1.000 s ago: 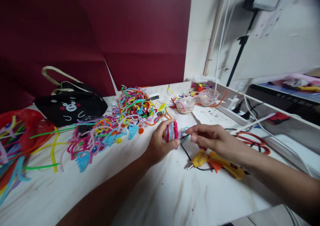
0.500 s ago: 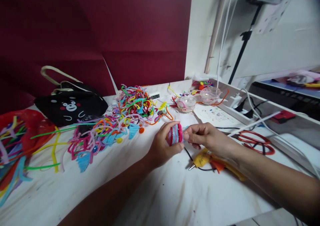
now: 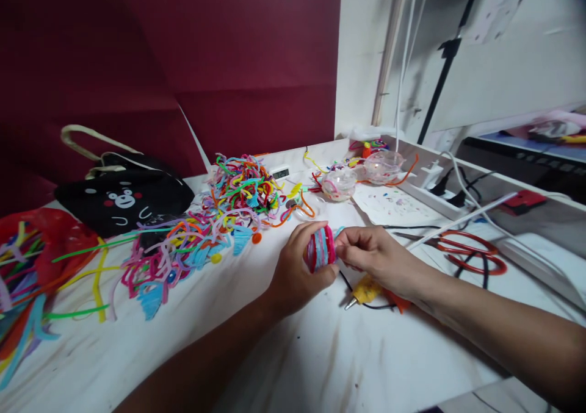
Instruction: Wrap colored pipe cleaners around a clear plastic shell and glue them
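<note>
My left hand [image 3: 300, 269] is wrapped around a small rounded piece covered in bands of pipe cleaner [image 3: 321, 249], striped red, light blue and pink. Its striped side faces right, between thumb and fingers. At its right edge, my right hand [image 3: 366, 251] is pinched closed, the fingertips touching the pink-red rim. A short light-blue pipe cleaner end [image 3: 339, 232] shows just above those fingertips; most of it is hidden. Below my right wrist lies a yellow glue gun [image 3: 366, 290], its metal nozzle pointing left and its body partly covered by the forearm.
A heap of colourful pipe cleaners [image 3: 242, 187] spreads leftward to a red bag [image 3: 68, 236] and a black bag [image 3: 123, 193]. Clear round containers [image 3: 339, 184] and a paper sheet [image 3: 394, 204] stand behind my hands. Orange-handled scissors [image 3: 476, 248], cables and a power strip [image 3: 434, 199] lie right.
The view has shifted slightly, so the surroundings sit a little further left. My right hand stays pinched at the wrapped piece's edge, and my left hand keeps its hold.
</note>
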`<state>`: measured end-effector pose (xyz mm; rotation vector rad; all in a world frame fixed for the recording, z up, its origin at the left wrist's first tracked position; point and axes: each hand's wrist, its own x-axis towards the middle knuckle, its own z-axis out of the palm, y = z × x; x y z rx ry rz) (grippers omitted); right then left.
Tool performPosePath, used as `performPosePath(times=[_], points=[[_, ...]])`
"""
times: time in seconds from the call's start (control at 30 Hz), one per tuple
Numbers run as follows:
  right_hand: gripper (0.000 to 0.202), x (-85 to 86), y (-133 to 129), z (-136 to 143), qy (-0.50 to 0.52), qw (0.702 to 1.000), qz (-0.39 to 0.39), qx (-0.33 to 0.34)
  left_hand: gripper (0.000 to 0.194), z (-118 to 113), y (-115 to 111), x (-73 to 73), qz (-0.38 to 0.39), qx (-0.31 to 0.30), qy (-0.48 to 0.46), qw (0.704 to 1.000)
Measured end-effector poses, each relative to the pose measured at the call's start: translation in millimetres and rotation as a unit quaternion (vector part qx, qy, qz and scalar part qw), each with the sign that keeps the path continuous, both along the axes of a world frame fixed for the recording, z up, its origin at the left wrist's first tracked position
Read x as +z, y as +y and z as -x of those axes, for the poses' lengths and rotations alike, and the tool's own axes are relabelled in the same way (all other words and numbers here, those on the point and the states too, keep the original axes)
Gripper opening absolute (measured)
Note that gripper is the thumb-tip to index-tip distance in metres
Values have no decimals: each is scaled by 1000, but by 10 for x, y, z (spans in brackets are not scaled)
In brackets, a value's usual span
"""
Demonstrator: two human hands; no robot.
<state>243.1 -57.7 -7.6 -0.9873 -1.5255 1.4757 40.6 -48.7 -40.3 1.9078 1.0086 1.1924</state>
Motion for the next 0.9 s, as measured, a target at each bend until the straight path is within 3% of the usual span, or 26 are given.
performPosePath(times=[0.53,0.9], points=[[52,-28,8,-65,34,997,73,5,64,1,-1,-13,12,9,-2,1000],[44,-26,-9,-37,10,999,51,-4,63,-15,-20,-10,14,3,-8,1000]])
